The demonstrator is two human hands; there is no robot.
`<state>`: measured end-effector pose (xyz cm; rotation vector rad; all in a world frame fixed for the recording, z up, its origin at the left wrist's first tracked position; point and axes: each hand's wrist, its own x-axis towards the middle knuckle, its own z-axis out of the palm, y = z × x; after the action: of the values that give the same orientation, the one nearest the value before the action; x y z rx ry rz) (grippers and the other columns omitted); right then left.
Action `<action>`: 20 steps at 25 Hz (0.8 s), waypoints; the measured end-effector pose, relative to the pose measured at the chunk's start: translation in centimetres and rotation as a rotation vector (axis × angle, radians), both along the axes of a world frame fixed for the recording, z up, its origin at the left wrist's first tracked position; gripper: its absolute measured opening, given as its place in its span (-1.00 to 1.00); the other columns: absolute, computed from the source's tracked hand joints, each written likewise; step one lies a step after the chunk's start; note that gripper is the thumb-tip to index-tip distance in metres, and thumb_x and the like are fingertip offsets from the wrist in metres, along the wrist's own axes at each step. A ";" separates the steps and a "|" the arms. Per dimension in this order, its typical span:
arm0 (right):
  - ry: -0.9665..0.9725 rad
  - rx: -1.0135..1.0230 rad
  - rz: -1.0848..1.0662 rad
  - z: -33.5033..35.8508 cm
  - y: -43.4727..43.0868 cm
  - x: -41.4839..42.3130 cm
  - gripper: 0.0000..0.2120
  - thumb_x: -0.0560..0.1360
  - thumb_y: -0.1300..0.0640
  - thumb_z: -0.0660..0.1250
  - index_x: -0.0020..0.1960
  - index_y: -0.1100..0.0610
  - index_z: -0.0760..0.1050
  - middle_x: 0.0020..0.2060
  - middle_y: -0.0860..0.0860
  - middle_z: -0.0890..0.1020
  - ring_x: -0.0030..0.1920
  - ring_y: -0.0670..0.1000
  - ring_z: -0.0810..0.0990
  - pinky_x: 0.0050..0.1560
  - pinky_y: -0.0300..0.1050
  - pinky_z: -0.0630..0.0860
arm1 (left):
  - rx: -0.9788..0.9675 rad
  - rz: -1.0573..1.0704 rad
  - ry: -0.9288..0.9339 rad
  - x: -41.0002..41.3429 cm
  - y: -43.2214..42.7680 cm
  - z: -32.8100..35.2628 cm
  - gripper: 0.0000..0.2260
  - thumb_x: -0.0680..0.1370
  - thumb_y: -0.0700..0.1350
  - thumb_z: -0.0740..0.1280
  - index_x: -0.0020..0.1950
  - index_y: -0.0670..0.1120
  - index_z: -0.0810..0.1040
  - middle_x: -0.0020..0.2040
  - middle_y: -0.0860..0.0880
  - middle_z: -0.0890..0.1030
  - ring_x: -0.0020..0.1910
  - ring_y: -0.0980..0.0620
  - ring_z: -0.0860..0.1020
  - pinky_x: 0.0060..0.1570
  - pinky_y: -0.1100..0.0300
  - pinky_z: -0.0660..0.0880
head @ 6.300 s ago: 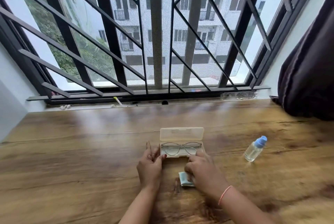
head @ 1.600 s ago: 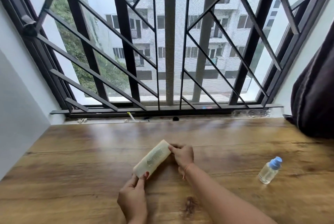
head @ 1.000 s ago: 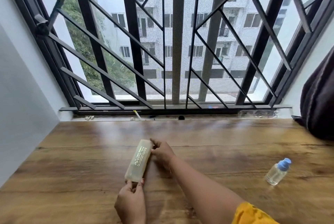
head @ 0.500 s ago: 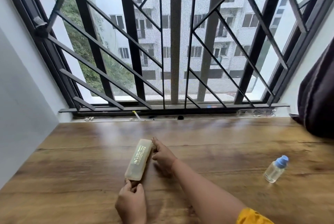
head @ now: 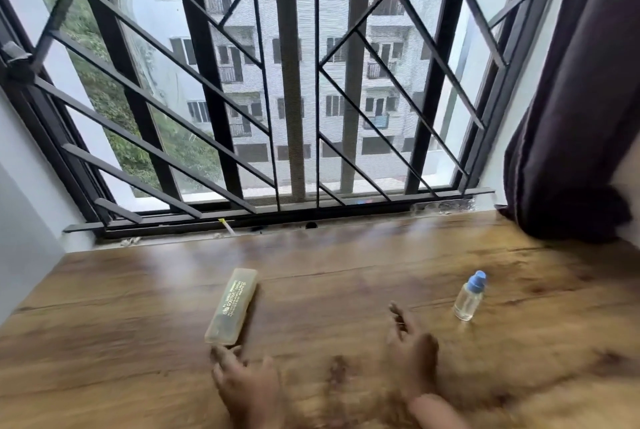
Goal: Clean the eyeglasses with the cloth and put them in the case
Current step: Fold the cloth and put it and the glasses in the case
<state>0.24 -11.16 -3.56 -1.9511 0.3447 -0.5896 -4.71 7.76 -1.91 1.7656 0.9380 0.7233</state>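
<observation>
The translucent yellowish glasses case (head: 232,306) lies shut on the wooden table (head: 138,342), left of centre, turned slantwise with green print on its lid. The eyeglasses and the cloth are not visible. My left hand (head: 247,383) hovers just below the case's near end, fingers relaxed and blurred, holding nothing. My right hand (head: 412,342) is well to the right of the case, fingers loosely spread over the table, holding nothing.
A small clear spray bottle (head: 469,297) with a blue cap stands at the right. A dark curtain (head: 575,117) hangs at the far right. A barred window (head: 294,99) runs along the table's far edge, and a grey wall stands at the left.
Both hands have come off the shut case. My right hand has drawn back and to the right, away from the case; my left hand has pulled back slightly from its near end.
</observation>
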 end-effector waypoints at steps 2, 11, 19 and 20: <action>-0.086 0.008 -0.188 0.6 -3.7 -0.5 -0.73 0.36 0.16 0.23 -0.08 0.25 0.62 -0.21 0.21 0.67 -0.21 0.17 0.63 -0.17 -0.19 0.38 | 0.006 -0.160 -0.045 0.8 -4.1 0.0 -0.48 0.26 -0.30 0.38 0.21 -0.31 0.42 -0.05 -0.26 0.52 -0.08 -0.29 0.51 -0.01 -0.09 0.47; 0.134 0.059 -0.339 2.7 -8.4 1.1 -0.30 0.24 -0.11 0.22 0.18 0.40 0.43 0.04 0.39 0.56 0.06 0.36 0.53 0.03 0.08 0.44 | -0.371 -1.317 0.220 7.0 -19.7 4.0 -0.32 0.35 -0.29 0.20 0.47 -0.04 0.18 0.45 -0.03 0.28 0.38 -0.10 0.32 0.34 -0.03 0.32; 0.116 0.109 -0.330 3.9 -8.2 1.9 -0.79 0.40 0.24 0.36 0.00 0.30 0.58 -0.18 0.35 0.63 -0.14 0.35 0.57 -0.17 0.02 0.41 | -0.489 -1.491 0.192 9.3 -20.5 3.8 -0.48 0.30 -0.31 0.15 0.27 -0.17 0.46 0.04 -0.03 0.54 -0.08 0.14 0.50 -0.23 0.41 0.42; 0.101 0.108 -0.317 4.0 -7.8 2.0 -0.81 0.41 0.29 0.36 0.01 0.29 0.59 -0.17 0.35 0.64 -0.13 0.34 0.58 -0.17 0.01 0.41 | -0.498 -1.486 0.171 9.4 -20.1 3.8 -0.51 0.32 -0.34 0.14 0.24 -0.20 0.47 -0.01 -0.03 0.52 -0.17 0.18 0.48 -0.32 0.44 0.38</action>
<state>2.28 -19.00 0.41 -1.8387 0.7442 -0.6612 4.68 -12.30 1.90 1.5373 -0.2460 -0.5796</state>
